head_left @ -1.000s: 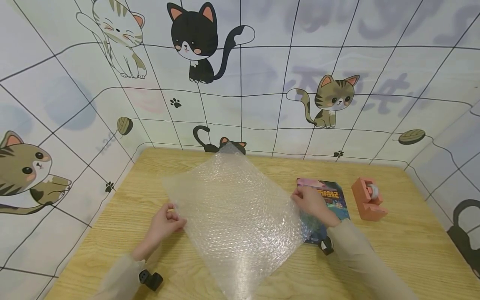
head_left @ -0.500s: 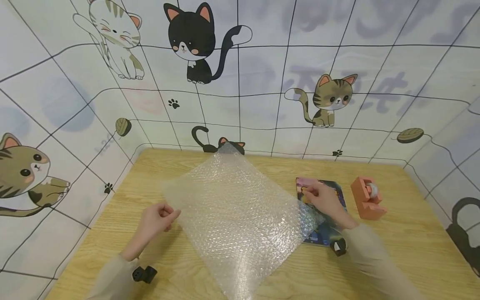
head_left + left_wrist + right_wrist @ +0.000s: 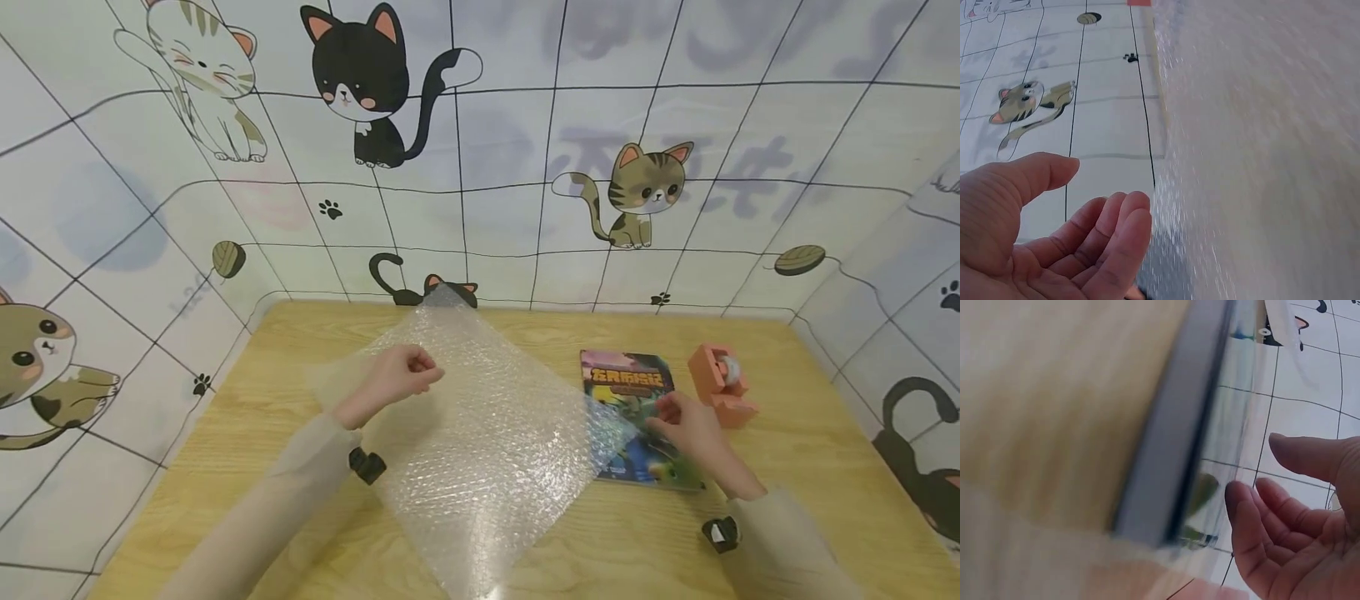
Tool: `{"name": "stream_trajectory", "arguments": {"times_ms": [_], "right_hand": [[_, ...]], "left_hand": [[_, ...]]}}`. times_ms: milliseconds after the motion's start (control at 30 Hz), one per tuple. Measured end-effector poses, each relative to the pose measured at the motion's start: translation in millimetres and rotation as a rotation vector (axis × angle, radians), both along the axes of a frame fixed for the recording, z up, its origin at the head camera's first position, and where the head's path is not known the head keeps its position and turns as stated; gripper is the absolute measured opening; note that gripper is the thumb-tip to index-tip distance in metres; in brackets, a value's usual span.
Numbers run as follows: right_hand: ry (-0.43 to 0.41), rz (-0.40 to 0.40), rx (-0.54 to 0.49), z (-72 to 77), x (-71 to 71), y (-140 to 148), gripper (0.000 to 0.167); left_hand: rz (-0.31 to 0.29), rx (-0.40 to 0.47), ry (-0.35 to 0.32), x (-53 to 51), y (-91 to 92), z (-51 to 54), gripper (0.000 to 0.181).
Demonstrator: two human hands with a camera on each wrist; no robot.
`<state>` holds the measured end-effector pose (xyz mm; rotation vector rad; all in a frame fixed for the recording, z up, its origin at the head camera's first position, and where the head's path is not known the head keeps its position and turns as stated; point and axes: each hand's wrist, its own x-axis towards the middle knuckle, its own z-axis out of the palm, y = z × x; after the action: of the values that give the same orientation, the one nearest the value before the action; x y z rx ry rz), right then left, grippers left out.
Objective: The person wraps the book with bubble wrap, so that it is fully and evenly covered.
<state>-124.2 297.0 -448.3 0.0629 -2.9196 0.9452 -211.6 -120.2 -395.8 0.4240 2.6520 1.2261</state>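
A clear bubble wrap sheet [image 3: 487, 417] lies flat as a diamond on the wooden table, its right corner over the left part of a colourful book [image 3: 637, 383]. Above the sheet's left half hovers the left hand [image 3: 393, 379], holding nothing, thumb apart from loosely bent fingers in the left wrist view [image 3: 1085, 231]. Over the book's right side is the right hand [image 3: 693, 429], also empty, its thumb and fingers parted in the right wrist view [image 3: 1297, 519]. There the book's thick edge [image 3: 1175, 425] shows beside the fingers.
An orange tape dispenser [image 3: 722, 385] stands right of the book on the wooden table [image 3: 225, 433]. A cat-printed sheet [image 3: 502, 150] rises behind the table and along both sides.
The left hand has left the sheet's left edge and moved right, over the sheet. The right hand has let go of the sheet's right side and shifted right over the book.
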Motion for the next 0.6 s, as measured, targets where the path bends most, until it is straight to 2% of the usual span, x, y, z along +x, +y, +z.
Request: {"name": "stream_trajectory", "arguments": {"times_ms": [100,233,400,600], "right_hand": [[-0.007,-0.028,-0.005,-2.9,8.2,3.4,0.024],[0.001,-0.056,0.005,-6.7,17.0,8.0,0.03],[0.01,-0.096,0.019,-9.8,23.8,13.9,0.032],[-0.028,-0.131,0.013,-10.3,26.4,19.4,0.034]], "left_hand": [[-0.028,0.016,-0.009,-13.8,25.2,-2.2,0.016],[-0.055,0.019,-0.003,-24.5,55.5,-10.1,0.015],[-0.066,0.02,-0.006,-29.7,91.1,-15.2,0.016],[-0.053,0.142,-0.115,-32.2,136.2,-16.3,0.025]]}}
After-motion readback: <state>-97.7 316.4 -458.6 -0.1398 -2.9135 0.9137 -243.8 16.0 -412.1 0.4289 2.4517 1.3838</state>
